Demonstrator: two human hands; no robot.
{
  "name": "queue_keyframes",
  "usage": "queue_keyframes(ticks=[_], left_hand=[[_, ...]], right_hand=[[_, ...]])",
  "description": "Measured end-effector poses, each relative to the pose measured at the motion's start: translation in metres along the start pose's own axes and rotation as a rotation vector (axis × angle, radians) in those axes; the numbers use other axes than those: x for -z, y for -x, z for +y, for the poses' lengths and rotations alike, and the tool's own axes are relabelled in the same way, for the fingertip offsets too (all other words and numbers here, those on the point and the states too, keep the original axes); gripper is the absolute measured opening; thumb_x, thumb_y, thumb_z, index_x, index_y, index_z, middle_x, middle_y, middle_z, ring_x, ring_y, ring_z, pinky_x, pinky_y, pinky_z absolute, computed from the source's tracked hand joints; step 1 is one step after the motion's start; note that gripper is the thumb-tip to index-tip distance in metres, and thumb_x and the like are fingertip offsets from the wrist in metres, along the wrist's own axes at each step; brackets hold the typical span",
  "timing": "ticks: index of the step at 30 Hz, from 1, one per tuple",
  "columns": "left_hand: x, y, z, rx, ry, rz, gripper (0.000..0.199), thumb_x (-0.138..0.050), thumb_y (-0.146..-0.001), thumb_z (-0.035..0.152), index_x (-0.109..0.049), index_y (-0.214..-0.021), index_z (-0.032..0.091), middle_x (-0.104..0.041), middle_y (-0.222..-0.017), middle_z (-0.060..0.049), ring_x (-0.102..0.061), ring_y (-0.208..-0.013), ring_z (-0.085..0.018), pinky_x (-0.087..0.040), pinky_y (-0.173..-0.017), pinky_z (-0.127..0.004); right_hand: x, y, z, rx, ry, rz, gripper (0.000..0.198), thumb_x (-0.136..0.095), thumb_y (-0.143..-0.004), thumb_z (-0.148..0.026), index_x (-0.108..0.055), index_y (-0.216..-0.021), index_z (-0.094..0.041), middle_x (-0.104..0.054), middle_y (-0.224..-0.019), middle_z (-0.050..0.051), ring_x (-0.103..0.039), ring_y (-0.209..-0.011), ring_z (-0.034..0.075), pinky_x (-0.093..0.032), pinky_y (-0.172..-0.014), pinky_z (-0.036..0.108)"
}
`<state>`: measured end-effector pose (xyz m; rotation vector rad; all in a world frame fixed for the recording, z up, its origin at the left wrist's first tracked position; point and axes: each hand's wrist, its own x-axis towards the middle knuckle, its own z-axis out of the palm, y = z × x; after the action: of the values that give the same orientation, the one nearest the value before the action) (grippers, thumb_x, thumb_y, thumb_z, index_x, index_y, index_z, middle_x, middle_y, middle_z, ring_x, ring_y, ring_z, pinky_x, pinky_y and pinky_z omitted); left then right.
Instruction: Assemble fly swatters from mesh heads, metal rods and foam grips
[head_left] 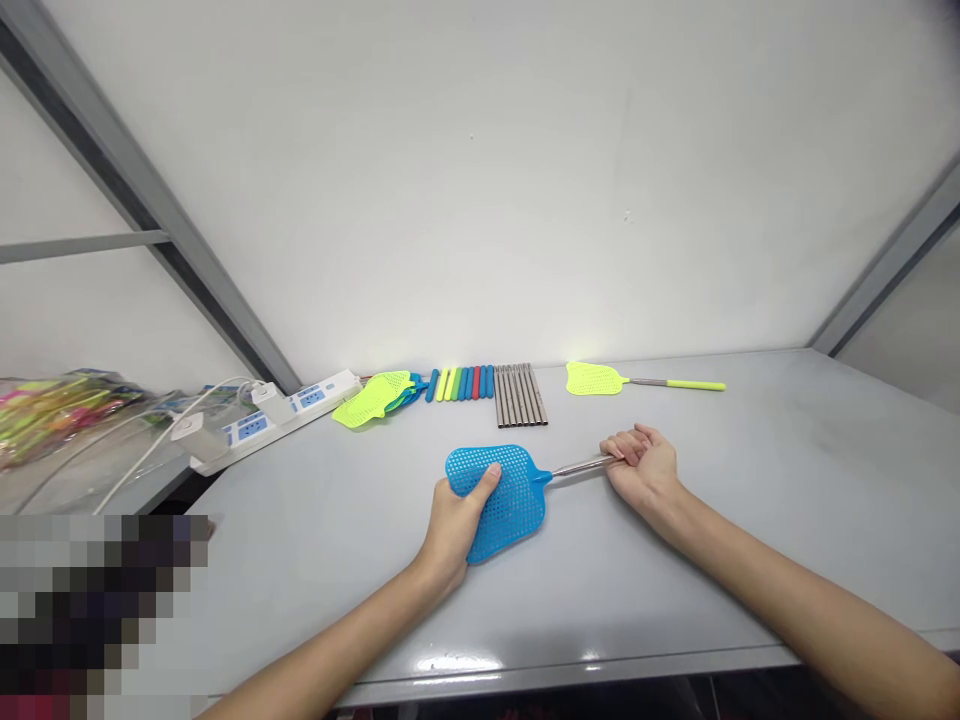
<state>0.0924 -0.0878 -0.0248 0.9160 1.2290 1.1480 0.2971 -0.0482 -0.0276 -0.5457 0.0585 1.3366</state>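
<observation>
At lower centre, the blue head (514,505) is pinched by the left hand (451,522), the rod (583,467) gripped by the right hand (643,468), apparently for steadiness.

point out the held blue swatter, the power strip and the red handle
held blue swatter (517,500): head view, mesh middle
power strip (252,428): head view, blue socket panel
red handle (476,383): head view, middle of its length

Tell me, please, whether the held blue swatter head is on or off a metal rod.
On: the neck of the blue swatter head meets the metal rod, with no visible gap.
</observation>
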Motion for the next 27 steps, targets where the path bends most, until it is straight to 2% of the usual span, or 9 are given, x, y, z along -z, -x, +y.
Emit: queue_keyframes(ticks=[7, 16, 22, 27], left_hand=[[0.0, -0.002, 0.004, 0.015, 0.051, -0.044, 0.038, -0.062, -0.062, 0.039, -0.06, -0.088, 0.01, -0.064, -0.088, -0.012, -0.06, -0.078, -0.024, -0.048, -0.071, -0.035], [0.003, -0.004, 0.02, 0.118, 0.114, -0.068, 0.033, -0.063, -0.063, 0.035, -0.061, -0.087, 0.013, -0.064, -0.09, -0.01, -0.061, -0.076, -0.023, -0.05, -0.068, -0.034], [0.004, -0.007, 0.025, 0.077, 0.119, -0.04, 0.033, -0.064, -0.061, 0.032, -0.062, -0.086, 0.012, -0.065, -0.087, -0.011, -0.062, -0.072, -0.023, -0.05, -0.066, -0.034], [0.004, -0.008, 0.025, 0.069, 0.086, -0.033, 0.034, -0.064, -0.061, 0.035, -0.061, -0.086, 0.012, -0.065, -0.087, -0.011, -0.062, -0.072, -0.023, -0.049, -0.066, -0.034]], right_hand=[[0.001, -0.006, -0.003, -0.085, -0.006, -0.032, 0.028, -0.033, -0.072, -0.01, -0.012, -0.054, -0.018, -0.013, -0.04, -0.009, -0.019, -0.03, 0.005, -0.028, -0.035, 0.02], [-0.005, -0.007, -0.008, -0.199, 0.036, -0.051, 0.024, -0.029, -0.074, -0.01, -0.015, -0.057, -0.019, -0.017, -0.045, -0.008, -0.028, -0.034, 0.006, -0.033, -0.04, 0.022], [-0.01, -0.004, -0.01, -0.215, 0.072, -0.143, 0.022, -0.032, -0.073, -0.009, -0.02, -0.058, -0.019, -0.021, -0.047, -0.007, -0.034, -0.037, 0.007, -0.037, -0.044, 0.024], [-0.011, -0.004, -0.011, -0.23, 0.061, -0.128, 0.019, -0.035, -0.071, -0.009, -0.024, -0.059, -0.019, -0.025, -0.048, -0.007, -0.035, -0.04, 0.007, -0.038, -0.045, 0.024]])
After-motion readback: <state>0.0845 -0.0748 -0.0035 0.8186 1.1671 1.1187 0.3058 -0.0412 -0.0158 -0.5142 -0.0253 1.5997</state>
